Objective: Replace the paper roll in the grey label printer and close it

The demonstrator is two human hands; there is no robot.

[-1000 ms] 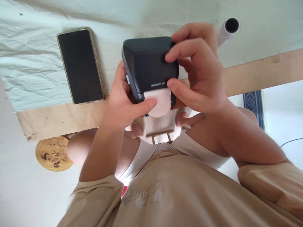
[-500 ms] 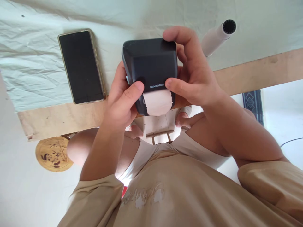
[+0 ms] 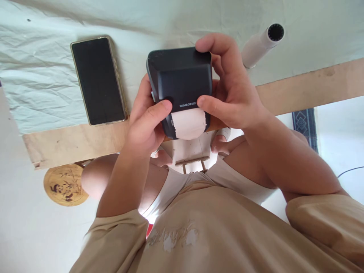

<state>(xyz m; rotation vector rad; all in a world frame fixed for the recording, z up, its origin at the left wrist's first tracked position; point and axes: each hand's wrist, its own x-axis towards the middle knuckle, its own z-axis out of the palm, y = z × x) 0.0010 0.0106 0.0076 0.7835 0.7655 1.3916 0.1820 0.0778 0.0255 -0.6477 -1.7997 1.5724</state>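
Note:
Between my two hands, over the table's front edge, is a black label printer (image 3: 184, 87) with NIIMBOT lettering. A strip of white paper (image 3: 189, 123) hangs from its near end, the lower edge ragged. My left hand (image 3: 148, 117) grips the printer's left side, thumb on the near left corner and fingers mostly hidden beneath. With my right hand (image 3: 230, 83) I hold the other side, the index finger bent over the far right corner and the thumb resting beside the lettering. A small light-coloured tab shows on the printer's left side.
A dark-screened phone (image 3: 98, 81) in a clear case lies on the pale green cloth (image 3: 159, 22) at left. A white cylinder with a dark open end (image 3: 263, 43) stands at right. The table's wooden edge (image 3: 71, 146) runs in front, and a round wooden stool (image 3: 66, 185) is below left.
Almost nothing differs. The printer and both hands keep the same hold, with only a very slight shift in the view.

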